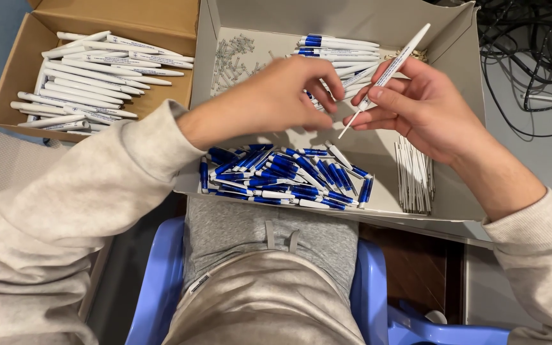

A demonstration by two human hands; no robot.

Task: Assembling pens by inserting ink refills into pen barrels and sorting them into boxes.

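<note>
We see the right hand (416, 105) pinching a white pen barrel (396, 61) between thumb and fingers, barrel tilted up toward the far right corner of the grey cardboard tray (461, 83), thin refill tip (347, 128) poking out at its lower end. The left hand (276, 99) hovers just beside that tip, fingers curled together as if pinching something small; we cannot tell what, if anything, sits between them. Both hands are above the tray, over the pile of blue-and-white pen parts (282, 176).

Risks as we judge them: the refill looks only partly seated, so it may slide out and drop into the pile below. Anything small in the left fingers could slip and get lost among the tiny springs (231, 61) or the blue parts. The left wrist hangs low, so a sweep may scatter the pile. The bundle of refills (414, 179) lies near the right forearm and may get knocked. The tray rests on the lap edge and could tip. The brown box of finished white pens (91, 76) sits well apart, left, safe
</note>
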